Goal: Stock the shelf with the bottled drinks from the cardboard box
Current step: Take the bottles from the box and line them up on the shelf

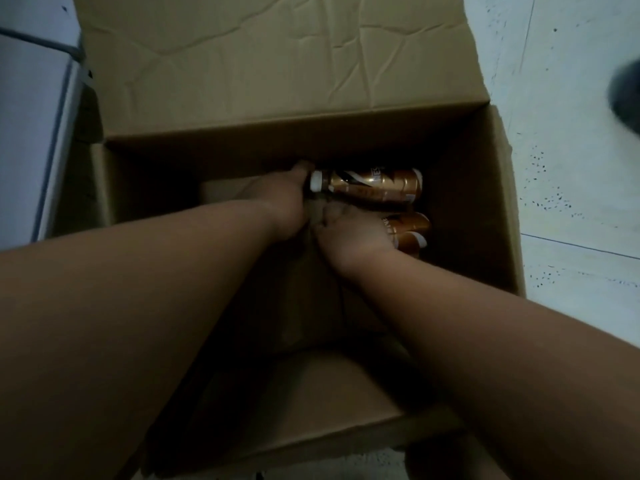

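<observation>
An open cardboard box [491, 202] stands on the floor and both my arms reach down into it. A copper-coloured bottle with a white cap [374, 187] lies on its side at the bottom. My left hand [277, 199] grips it at the cap end. Below it lie two more copper bottles [412, 233], also on their sides. My right hand [349, 233] is curled over them and hides most of them. Its fingers are in shadow.
The box's far flap [270, 53] is folded back and creased. A pale speckled tiled floor [568, 168] lies to the right, with a dark blurred shape [627, 98] at the right edge. A grey-white unit [38, 116] stands at the left.
</observation>
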`<state>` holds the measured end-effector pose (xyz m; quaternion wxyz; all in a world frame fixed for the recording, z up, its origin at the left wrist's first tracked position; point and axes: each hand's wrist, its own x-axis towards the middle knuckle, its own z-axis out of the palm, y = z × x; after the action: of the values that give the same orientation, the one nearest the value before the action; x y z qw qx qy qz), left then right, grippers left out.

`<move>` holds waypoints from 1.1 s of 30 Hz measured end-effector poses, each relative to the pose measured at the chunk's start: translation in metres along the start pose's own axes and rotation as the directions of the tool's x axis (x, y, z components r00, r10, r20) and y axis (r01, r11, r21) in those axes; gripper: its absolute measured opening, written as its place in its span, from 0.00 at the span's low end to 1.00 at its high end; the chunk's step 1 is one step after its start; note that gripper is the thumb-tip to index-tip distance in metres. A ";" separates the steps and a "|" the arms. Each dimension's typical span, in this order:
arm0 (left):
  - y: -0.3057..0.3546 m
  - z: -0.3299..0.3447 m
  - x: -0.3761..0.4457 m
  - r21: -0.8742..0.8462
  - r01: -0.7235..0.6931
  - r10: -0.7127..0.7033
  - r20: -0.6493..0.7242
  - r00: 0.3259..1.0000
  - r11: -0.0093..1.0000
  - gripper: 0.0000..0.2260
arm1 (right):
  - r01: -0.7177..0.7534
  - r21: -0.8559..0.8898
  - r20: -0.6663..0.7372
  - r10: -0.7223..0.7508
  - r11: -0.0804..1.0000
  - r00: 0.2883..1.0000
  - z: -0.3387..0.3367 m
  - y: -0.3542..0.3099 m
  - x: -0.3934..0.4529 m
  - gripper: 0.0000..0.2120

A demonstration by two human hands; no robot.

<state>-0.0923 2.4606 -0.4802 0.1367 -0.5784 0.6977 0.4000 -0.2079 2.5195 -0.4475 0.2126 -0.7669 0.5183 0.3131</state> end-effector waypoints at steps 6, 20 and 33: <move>0.021 0.007 0.005 -0.090 -0.030 0.028 -0.025 0.999 0.995 0.14 | -0.002 0.114 -0.176 0.022 0.993 0.984 -0.024 0.033 -0.037 0.20; 0.062 -0.087 -0.091 -0.013 0.040 -0.041 -0.084 0.996 0.999 0.12 | -0.062 0.258 -0.206 0.117 0.964 0.972 -0.134 0.058 -0.110 0.12; 0.039 -0.371 -0.306 0.288 -0.027 0.167 -0.472 0.865 0.957 0.12 | 0.071 0.022 -0.642 -0.040 0.997 0.766 -0.419 -0.037 -0.222 0.13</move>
<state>0.0628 2.4091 -0.0262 0.0122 -0.6005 0.7860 0.1465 -0.1236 2.4072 0.0070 0.0494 -0.8377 0.5437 0.0147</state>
